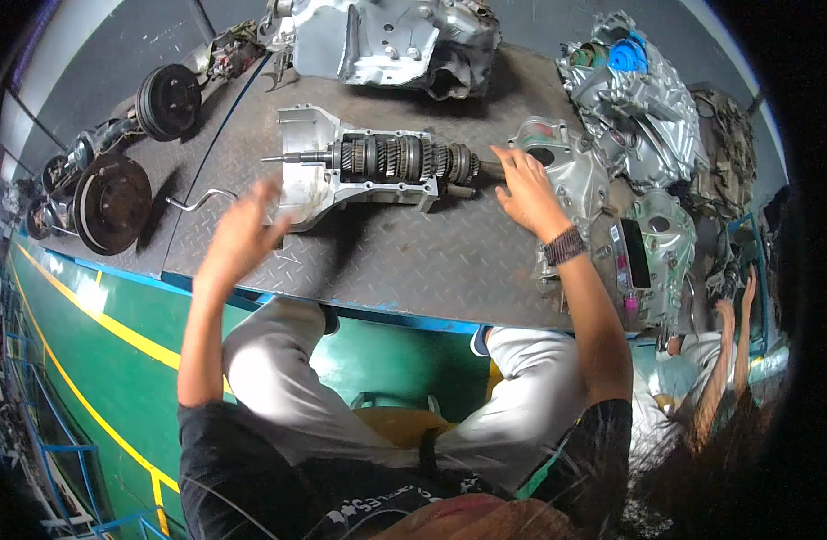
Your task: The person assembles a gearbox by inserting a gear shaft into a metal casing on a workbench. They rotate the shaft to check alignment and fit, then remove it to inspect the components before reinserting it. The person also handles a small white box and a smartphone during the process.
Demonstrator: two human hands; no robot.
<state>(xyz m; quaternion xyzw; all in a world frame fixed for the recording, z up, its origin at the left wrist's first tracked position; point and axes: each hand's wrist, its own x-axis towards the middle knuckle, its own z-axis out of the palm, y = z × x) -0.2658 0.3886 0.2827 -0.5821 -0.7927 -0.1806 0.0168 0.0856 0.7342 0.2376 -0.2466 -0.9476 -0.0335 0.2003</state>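
Observation:
A gearbox housing half (307,184) of silver metal lies in front of me, its open side up. Inside sits a row of gears on a shaft (386,158), with a thin input end pointing left and a thicker end reaching right out of the housing. My right hand (527,191) is over that right end, fingers stretched and apart; whether they touch the shaft I cannot tell. My left hand (241,236), blurred by motion, hovers near the housing's left end. Its thumb stands apart from the fingers, and nothing shows in it.
Beside my left hand lies a bent metal rod (203,200). An axle with brake drums (115,202) stands at the left. More housings crowd the right, with a black phone (636,252) on one (667,236). A large silver casing (391,45) is behind. Another person's arms (724,346) show at right.

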